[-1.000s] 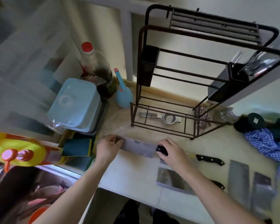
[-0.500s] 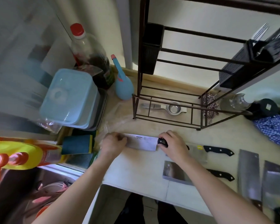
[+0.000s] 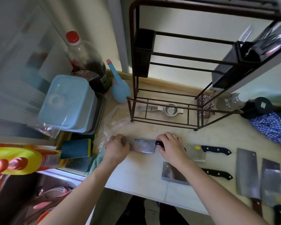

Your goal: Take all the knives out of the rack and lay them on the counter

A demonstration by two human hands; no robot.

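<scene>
**Two hands laying a cleaver on a kitchen counter**

A person is looking down at a pale counter (image 3: pixel 217 137). Both hands are setting a broad steel cleaver (image 3: pixel 142 146) flat on it, blade pointing left. The right hand (image 3: pixel 172 147) is closing around the cleaver's black handle, and the left hand (image 3: pixel 117 147) is curling over the blade's far-left end, steadying it. The cleaver is lying just in front of a dark wire rack (image 3: pixel 165 111), whose knife slots near the top of the picture are looking empty.

Four more knives are already lying to the right: a black-handled cleaver with a yellow sticker (image 3: pixel 201 151) just beside the right hand, another black-handled cleaver (image 3: pixel 173 174) nearer the viewer and partly under the right forearm, and two long cleavers (image 3: pixel 246 172) further right, lengthwise, handles toward the near edge.

The cleaver is probably feeling heavy, blade-weighted and rigid, with smooth, slippery steel. The handle is the safe place to hold it; the left fingers are better kept on the flat or spine, away from the cutting edge.

Open room is getting tight. A crumpled clear plastic bag (image 3: pixel 115 117) and sponges (image 3: pixel 76 148) are crowding the left, with a sink beyond them. The counter's near edge is running close below the hands. A blue checked cloth (image 3: pixel 269 125) is filling the far right.
</scene>
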